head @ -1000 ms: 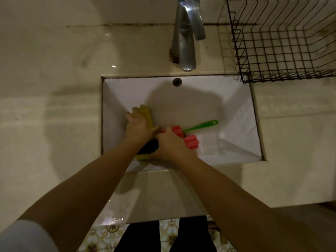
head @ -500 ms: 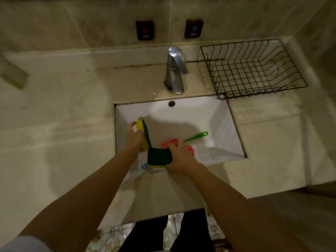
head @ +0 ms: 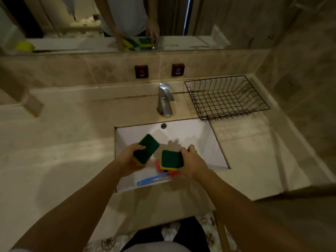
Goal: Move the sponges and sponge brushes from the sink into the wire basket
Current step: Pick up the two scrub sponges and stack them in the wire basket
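Observation:
My left hand [head: 130, 160] grips a green-and-yellow sponge [head: 147, 148], held above the white sink [head: 190, 131] with its green side up. My right hand [head: 192, 163] grips a second green-and-yellow sponge [head: 171, 159] over the sink's middle. Below them in the sink lie red sponge brushes [head: 159, 167], mostly hidden by the sponges, and a blue-handled brush [head: 151, 180] along the near wall. A bit of green handle [head: 195, 151] peeks out behind my right hand. The black wire basket [head: 227, 98] stands empty on the counter, back right of the sink.
A chrome faucet [head: 164, 100] rises behind the sink, left of the basket. Two hot and cold buttons [head: 141, 71] sit on the tiled wall under a mirror. Beige counter [head: 63, 142] spreads to the left and right of the sink.
Both hands have lifted their sponges up out of the sink and turned the green sides up. The camera has tilted back, so the mirror and more counter show now.

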`<action>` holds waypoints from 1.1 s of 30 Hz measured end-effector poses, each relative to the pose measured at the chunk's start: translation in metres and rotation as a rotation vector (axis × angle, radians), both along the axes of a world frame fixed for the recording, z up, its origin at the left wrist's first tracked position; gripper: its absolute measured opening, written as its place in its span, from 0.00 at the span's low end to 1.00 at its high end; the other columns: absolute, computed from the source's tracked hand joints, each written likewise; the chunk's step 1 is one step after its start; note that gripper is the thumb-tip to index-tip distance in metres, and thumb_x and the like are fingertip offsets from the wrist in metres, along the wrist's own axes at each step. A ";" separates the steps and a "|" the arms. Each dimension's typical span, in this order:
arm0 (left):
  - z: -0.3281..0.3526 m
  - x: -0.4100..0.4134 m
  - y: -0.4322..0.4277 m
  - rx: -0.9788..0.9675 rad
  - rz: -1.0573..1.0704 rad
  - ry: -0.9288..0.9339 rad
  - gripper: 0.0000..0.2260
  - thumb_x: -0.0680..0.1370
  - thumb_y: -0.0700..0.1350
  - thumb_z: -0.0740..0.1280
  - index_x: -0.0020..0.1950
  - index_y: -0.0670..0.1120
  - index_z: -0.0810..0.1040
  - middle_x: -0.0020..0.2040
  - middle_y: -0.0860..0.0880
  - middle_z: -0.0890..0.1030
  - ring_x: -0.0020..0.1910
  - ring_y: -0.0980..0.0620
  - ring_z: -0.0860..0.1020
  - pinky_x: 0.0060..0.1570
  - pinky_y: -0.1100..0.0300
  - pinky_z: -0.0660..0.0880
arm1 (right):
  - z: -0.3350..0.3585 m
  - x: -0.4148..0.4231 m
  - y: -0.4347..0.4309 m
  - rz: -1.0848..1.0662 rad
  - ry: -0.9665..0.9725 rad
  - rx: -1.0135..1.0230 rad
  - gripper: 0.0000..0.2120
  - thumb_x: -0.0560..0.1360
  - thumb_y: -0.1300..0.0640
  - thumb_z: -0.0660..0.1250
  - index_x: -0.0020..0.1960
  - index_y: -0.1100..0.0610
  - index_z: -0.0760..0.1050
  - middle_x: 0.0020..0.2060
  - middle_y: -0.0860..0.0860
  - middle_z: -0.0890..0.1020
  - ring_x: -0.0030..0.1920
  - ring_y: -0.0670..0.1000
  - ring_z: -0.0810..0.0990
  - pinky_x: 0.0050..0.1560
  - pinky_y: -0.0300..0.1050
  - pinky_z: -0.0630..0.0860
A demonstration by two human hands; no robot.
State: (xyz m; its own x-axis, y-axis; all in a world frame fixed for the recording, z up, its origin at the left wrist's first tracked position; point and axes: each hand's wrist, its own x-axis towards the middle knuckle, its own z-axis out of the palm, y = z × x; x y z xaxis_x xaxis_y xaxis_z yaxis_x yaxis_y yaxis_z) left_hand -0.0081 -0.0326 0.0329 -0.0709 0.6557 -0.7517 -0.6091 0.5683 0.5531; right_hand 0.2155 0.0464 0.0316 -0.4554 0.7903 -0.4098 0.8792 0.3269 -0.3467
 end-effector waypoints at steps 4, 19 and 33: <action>0.006 0.007 0.000 0.052 -0.106 0.039 0.22 0.74 0.39 0.67 0.67 0.51 0.72 0.64 0.39 0.75 0.61 0.37 0.78 0.51 0.46 0.79 | 0.004 0.013 0.007 -0.044 0.004 0.023 0.27 0.68 0.51 0.74 0.62 0.53 0.66 0.57 0.54 0.68 0.53 0.56 0.78 0.54 0.54 0.81; 0.004 0.063 0.022 0.066 -0.315 0.615 0.34 0.69 0.43 0.76 0.67 0.49 0.58 0.54 0.46 0.77 0.49 0.49 0.80 0.40 0.57 0.77 | 0.000 0.037 0.006 -0.119 0.164 0.050 0.29 0.68 0.40 0.71 0.61 0.56 0.69 0.53 0.53 0.73 0.51 0.53 0.78 0.50 0.52 0.81; 0.028 0.124 0.101 0.081 -0.494 0.920 0.28 0.64 0.40 0.78 0.61 0.41 0.73 0.48 0.46 0.80 0.45 0.50 0.81 0.48 0.51 0.83 | 0.014 0.113 0.087 -0.044 0.148 0.059 0.29 0.65 0.47 0.75 0.62 0.57 0.72 0.57 0.55 0.74 0.57 0.55 0.74 0.56 0.51 0.78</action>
State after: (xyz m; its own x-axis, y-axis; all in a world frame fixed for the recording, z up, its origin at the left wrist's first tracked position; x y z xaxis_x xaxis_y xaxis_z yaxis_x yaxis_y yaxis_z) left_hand 0.1157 0.0685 0.0608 -0.3032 0.8136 -0.4961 0.3558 0.5796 0.7331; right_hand 0.3282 0.1337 0.0452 -0.4714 0.8318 -0.2932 0.8340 0.3124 -0.4547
